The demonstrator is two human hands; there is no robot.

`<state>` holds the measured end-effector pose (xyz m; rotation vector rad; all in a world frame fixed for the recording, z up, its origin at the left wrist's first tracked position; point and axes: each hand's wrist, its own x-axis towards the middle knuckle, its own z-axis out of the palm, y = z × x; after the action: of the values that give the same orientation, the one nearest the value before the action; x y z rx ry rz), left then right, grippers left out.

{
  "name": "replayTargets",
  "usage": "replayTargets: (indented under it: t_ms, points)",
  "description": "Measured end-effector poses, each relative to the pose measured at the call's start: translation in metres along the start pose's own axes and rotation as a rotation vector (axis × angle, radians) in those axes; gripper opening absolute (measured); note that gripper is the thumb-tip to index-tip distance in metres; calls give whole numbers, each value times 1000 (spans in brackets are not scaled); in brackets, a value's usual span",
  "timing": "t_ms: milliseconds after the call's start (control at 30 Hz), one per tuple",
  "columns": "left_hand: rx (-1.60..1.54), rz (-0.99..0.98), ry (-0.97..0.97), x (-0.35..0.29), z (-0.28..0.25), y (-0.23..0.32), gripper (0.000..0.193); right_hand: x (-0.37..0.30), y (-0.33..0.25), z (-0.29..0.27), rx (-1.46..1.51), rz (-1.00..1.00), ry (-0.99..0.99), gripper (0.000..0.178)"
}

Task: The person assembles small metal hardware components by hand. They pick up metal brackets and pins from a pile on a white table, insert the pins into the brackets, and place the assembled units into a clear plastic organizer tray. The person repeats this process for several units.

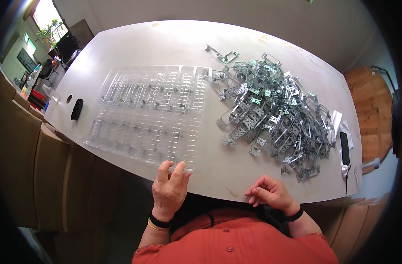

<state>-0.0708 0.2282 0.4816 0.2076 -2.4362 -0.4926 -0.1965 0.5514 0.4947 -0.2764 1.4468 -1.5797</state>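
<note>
While holding the right hand point(271, 192) curled on the near side of the bracket heap point(275, 119), cannot tell any pinch in the bunched fingers. Farther off, near-left of the heap: left hand point(170, 191), fingers slightly spread at trays point(190, 132). Heap on tabletop point(223, 171), long axes crossing.

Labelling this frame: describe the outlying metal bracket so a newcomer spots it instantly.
On the white table, find the big heap of metal brackets, right of the clear plastic trays. Look to its far-left corner for the bracket. Unlike its tangled neighbours, it juts out, one end pointing away from the heap.
</note>
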Motion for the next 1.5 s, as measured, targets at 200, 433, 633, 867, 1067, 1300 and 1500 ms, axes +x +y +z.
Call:
replayTargets:
  t_ms: [200,433,633,867,1067,1300,1500]
  points:
    - [-36,-10,-4,1,2,2,31,-3,1,-1,19,18,9,11]
    - [-32,-47,-22,0,3,1,30,-2,2,-1,61,-31,-37,12]
    - [-21,-58,-15,-1,4,3,29,-2,3,-6,71,-35,-83,12]
    - [6,-41,-2,-1,6,3,28,-1,2,-9,39,-48,-103,9]
    - [10,-25,-13,2,4,5,28,-1,-1,-8,32,-44,-89,9]
    - [-4,-41,1,1,4,6,31,-1,5,-9,53,-51,-51,9]
    - [16,-22,7,2,3,4,31,-2,4,-5,19,-54,0,6]
